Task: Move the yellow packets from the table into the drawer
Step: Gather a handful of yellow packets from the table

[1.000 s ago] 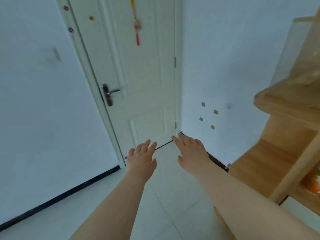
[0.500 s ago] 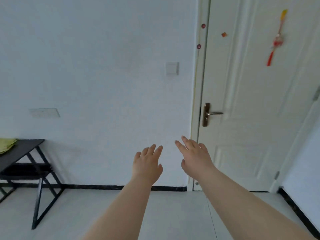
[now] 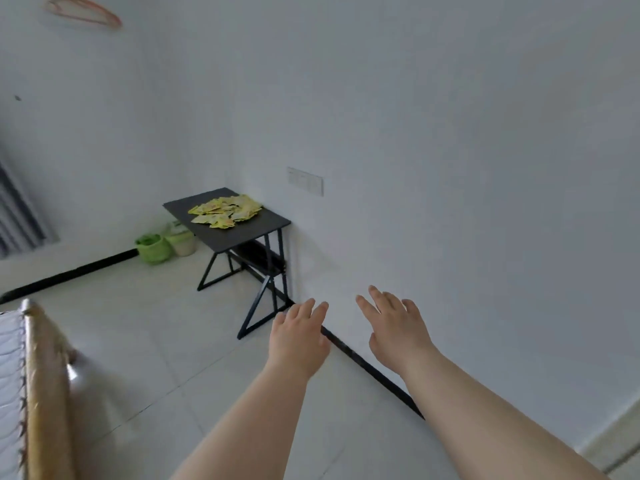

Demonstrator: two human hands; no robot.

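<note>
A heap of several yellow packets lies on a small black table that stands against the white wall, well ahead and left of my hands. My left hand and my right hand are stretched out in front of me over the floor, palms down, fingers straight, holding nothing. Both are far short of the table. No drawer is in view.
Two green and pale bins stand on the floor left of the table. A bed frame edge with a gold rail fills the lower left. A wall socket plate sits above the table. Light tiled floor lies between me and the table.
The view has swung left from the door and wooden shelf to the wall, then to the black table with the packets. My hands stay outstretched and empty throughout.
</note>
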